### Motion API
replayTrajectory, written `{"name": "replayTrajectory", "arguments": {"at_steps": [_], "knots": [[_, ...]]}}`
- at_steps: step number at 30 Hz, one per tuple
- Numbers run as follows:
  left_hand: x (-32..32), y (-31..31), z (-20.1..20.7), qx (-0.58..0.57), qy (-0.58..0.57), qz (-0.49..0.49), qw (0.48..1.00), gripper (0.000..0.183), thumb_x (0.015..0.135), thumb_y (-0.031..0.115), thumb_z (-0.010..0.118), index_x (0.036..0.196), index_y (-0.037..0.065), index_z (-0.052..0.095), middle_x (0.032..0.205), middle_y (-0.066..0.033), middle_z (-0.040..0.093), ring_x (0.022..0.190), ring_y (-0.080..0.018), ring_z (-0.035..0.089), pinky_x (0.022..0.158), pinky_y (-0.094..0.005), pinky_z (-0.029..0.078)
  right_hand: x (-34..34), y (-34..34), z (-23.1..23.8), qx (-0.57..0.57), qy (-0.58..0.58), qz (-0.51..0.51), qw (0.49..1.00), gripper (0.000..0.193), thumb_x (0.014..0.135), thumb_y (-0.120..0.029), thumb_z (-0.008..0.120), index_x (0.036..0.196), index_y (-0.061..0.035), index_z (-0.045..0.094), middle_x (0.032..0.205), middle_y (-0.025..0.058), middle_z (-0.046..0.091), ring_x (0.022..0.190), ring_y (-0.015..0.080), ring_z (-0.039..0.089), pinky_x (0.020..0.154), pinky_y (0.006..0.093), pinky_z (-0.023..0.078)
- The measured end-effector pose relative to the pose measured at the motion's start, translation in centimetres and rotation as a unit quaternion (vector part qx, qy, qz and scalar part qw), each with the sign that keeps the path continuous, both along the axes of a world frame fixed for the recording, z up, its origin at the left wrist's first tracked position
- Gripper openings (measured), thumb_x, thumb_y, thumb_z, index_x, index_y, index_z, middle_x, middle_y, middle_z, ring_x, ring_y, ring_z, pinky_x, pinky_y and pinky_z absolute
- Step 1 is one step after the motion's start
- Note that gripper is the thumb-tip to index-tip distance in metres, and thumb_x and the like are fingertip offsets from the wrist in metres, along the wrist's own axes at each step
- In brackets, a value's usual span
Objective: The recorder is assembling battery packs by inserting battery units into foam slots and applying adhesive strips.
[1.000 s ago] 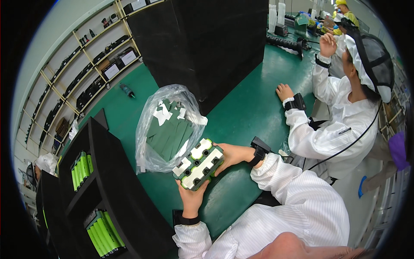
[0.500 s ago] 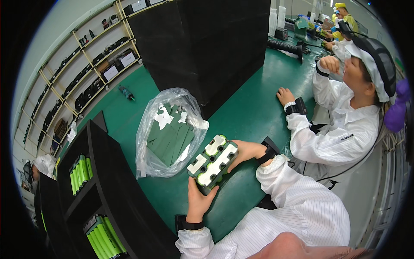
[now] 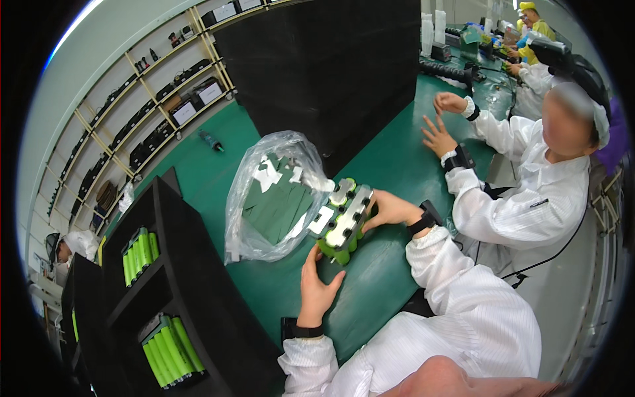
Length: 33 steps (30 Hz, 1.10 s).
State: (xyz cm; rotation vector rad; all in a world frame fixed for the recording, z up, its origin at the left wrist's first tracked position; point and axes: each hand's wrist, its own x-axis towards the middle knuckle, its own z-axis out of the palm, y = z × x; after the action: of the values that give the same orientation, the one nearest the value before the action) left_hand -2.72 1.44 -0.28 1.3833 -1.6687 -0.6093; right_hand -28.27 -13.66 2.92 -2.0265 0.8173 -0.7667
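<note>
A battery pack (image 3: 344, 218) of bright green cylindrical cells, in a dark holder with pale metal plates on top, is tilted above the green table. My right hand (image 3: 395, 210) grips its right side, the fingers partly hidden behind it. Just below the pack's near end is my left hand (image 3: 319, 291), thumb and fingers spread apart. Whether a fingertip still touches the cells I cannot tell. Beside the pack's far left corner lies a clear plastic bag (image 3: 241, 228) holding dark green strips (image 3: 274, 215) and some white pieces.
At the left stands a black shelf unit (image 3: 173, 264) with more green cell packs (image 3: 170, 351). A large black box (image 3: 317, 73) stands behind the bag. A teal tool (image 3: 211, 139) lies far left on the table (image 3: 390, 149). A co-worker (image 3: 522, 172) sits at the right, hands over the table.
The battery pack has tipped so its cells' sides show, and my left hand has loosened from its near end. The co-worker's raised hand has come down toward the table.
</note>
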Motion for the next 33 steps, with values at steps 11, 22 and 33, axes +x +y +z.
{"name": "replayTrajectory", "arguments": {"at_steps": [11, 22, 33], "knots": [[-0.3, -0.5, -0.4, -0.051, -0.003, -0.031, 0.998, 0.089, 0.071, 0.014, 0.083, 0.146, 0.006, 0.036, 0.132, -0.0160, 0.058, 0.114, -0.0294, 0.058, 0.101, -0.0400, 0.044, 0.6, -1.0, -3.3, 0.060, -0.122, 0.006, 0.991, 0.078, 0.080, -0.002, 0.075, 0.146, -0.0032, 0.034, 0.135, 0.0075, 0.052, 0.122, 0.0179, 0.051, 0.103, 0.0339, 0.042], [-0.1, 0.1, -1.8, -0.045, 0.018, -0.021, 0.999, 0.089, 0.072, 0.016, 0.082, 0.145, 0.003, 0.034, 0.135, -0.0177, 0.054, 0.123, -0.0326, 0.053, 0.104, -0.0414, 0.042, 3.0, 3.6, -4.5, 0.069, -0.133, -0.089, 0.985, 0.086, 0.075, -0.001, 0.071, 0.147, 0.0000, 0.023, 0.139, 0.0172, 0.046, 0.133, 0.0257, 0.043, 0.111, 0.0358, 0.033], [-0.1, -0.7, -2.2, -0.054, 0.021, 0.003, 0.998, 0.095, 0.068, 0.014, 0.084, 0.146, 0.003, 0.031, 0.134, -0.0198, 0.053, 0.122, -0.0348, 0.052, 0.103, -0.0430, 0.042, 3.0, 7.4, -6.3, -0.033, -0.080, -0.235, 0.968, 0.077, 0.077, -0.006, 0.071, 0.142, 0.0019, 0.030, 0.132, 0.0194, 0.049, 0.126, 0.0286, 0.050, 0.107, 0.0380, 0.039]]}}
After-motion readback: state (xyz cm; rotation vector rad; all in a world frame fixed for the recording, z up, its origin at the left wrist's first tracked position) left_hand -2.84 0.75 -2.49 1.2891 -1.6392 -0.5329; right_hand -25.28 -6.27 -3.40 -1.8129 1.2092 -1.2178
